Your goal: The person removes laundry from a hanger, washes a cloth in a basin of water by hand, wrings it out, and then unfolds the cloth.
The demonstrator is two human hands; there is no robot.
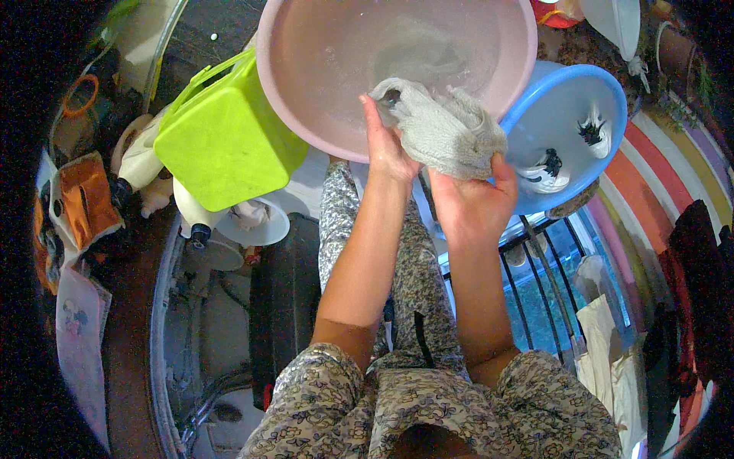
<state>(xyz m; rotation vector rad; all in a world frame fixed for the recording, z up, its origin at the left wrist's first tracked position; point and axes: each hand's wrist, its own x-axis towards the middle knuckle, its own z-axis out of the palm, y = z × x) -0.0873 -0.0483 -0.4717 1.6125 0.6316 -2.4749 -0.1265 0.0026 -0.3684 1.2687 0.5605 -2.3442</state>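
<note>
A wet, pale grey cloth item (444, 132), possibly a sock, is bunched between my two hands over the near rim of a pink basin (304, 123). On its left side, my left hand (391, 146) holds it with the thumb pointing up. My right hand (476, 198) grips its lower right end, the thumb resting on the fabric. Cloudy water (424, 46) fills part of the basin behind the cloth. A dark patch shows in a fold near my left thumb.
Right of the basin, a blue basin (565, 72) holds white-and-black items (545, 175). A lime-green lidded bin (223, 137) stands at left, with white bottles (192, 201) and a white bowl (275, 221) nearby. Striped fabric (648, 155) spreads at right, beside black metal bars (545, 287).
</note>
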